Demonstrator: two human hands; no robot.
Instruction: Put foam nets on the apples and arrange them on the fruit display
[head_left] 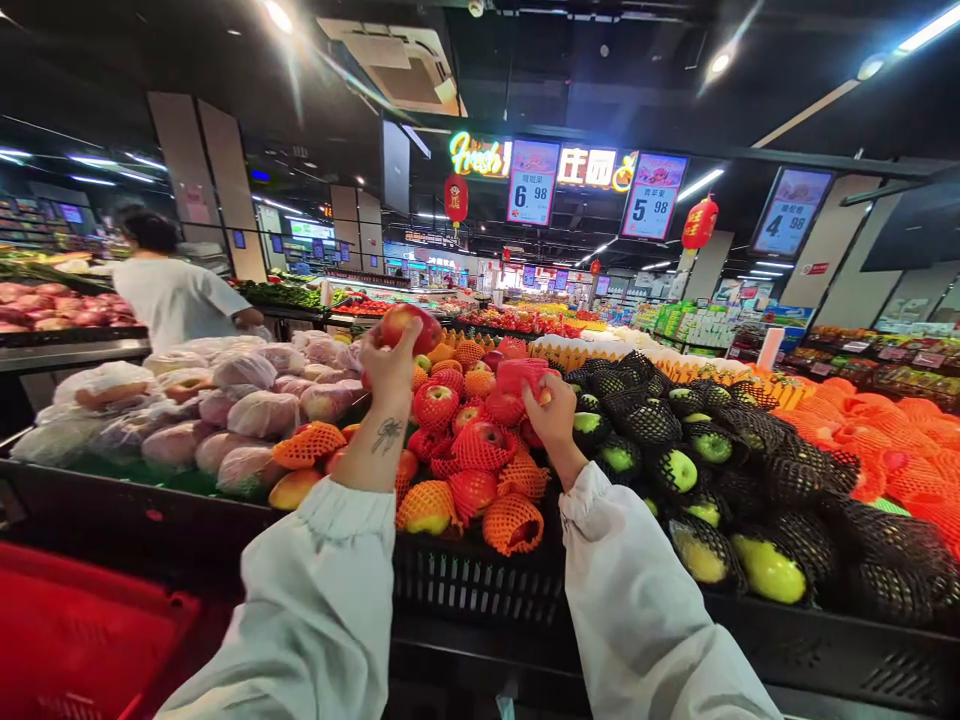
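Observation:
My left hand (pixel 390 365) is closed round a bare red apple (pixel 421 328), raised over the left part of the fruit display. My right hand (pixel 551 410) grips a red foam net sleeve (pixel 521 376) above the pile; whether fruit sits inside it I cannot tell. Beneath and between both hands lie several red apples (pixel 484 443) in red and orange foam nets. An orange foam net (pixel 513 525) with an open end rests at the front of the pile.
Wrapped pink fruit (pixel 262 415) fills the left side. Green fruit in black nets (pixel 679 468) lies on the right, with orange-netted fruit (pixel 892 450) beyond. A red basket (pixel 82 630) stands at lower left. A person in a white shirt (pixel 169 300) is behind the display.

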